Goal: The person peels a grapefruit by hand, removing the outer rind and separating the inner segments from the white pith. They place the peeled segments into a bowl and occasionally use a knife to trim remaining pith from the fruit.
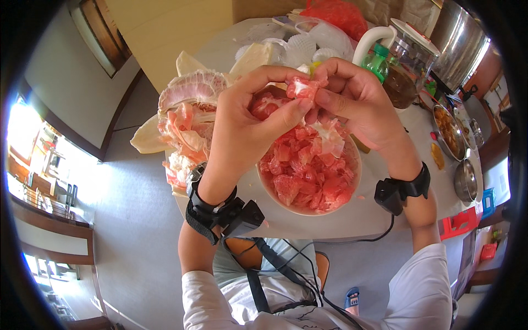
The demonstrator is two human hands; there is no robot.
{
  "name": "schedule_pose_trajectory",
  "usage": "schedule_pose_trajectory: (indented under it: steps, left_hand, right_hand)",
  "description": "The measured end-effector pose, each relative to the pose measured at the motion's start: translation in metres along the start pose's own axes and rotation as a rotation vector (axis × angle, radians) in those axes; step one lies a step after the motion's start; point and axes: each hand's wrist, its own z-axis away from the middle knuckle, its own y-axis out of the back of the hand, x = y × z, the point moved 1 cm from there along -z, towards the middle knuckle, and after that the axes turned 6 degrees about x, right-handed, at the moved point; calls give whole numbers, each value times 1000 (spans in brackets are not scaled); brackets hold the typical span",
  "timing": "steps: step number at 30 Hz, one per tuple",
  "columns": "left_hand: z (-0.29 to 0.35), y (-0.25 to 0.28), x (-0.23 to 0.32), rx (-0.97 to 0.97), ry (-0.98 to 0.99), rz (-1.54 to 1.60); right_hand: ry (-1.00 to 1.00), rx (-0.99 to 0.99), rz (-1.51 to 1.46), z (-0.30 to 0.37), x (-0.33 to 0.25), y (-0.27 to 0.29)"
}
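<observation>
Above a bowl, my two hands meet around a piece of red pomelo flesh [301, 88] with white membrane on it. My left hand [242, 118] pinches the piece between thumb and forefinger, and more red flesh shows inside its palm. Thumb and fingers of my right hand [357, 102] close on the piece's other side. Beneath them, the pale round bowl [360, 165] is heaped with peeled red pomelo pulp [308, 173]. A scrap of thin membrane [330, 137] lies near the top of the heap. Left of my left hand are pomelo peel [192, 88] and a pile of pinkish membranes [187, 129].
White foam netting [302, 47] and a red plastic bag [338, 16] lie at the back. A green-capped bottle [377, 60] and a clear jug [404, 71] stand back right. Metal bowls [466, 179] sit along the right edge. Cables hang from my wrist devices.
</observation>
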Motion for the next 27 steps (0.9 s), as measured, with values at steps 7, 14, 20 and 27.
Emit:
schedule_pose_trajectory:
  steps: [7, 14, 20, 27]
  left_hand:
    - [1, 2, 0, 31, -121, 2]
    - [4, 5, 7, -17, -277, -157]
    - [4, 3, 5, -15, -302, -183]
    - [7, -3, 5, -19, -186, -78]
  right_hand:
    - [-439, 125, 980, 4, -34, 47]
    - [-331, -146, 1394, 37, 34, 85]
    - [-169, -149, 1335, 37, 39, 85]
    - [-281, 92, 1268, 36, -12, 86]
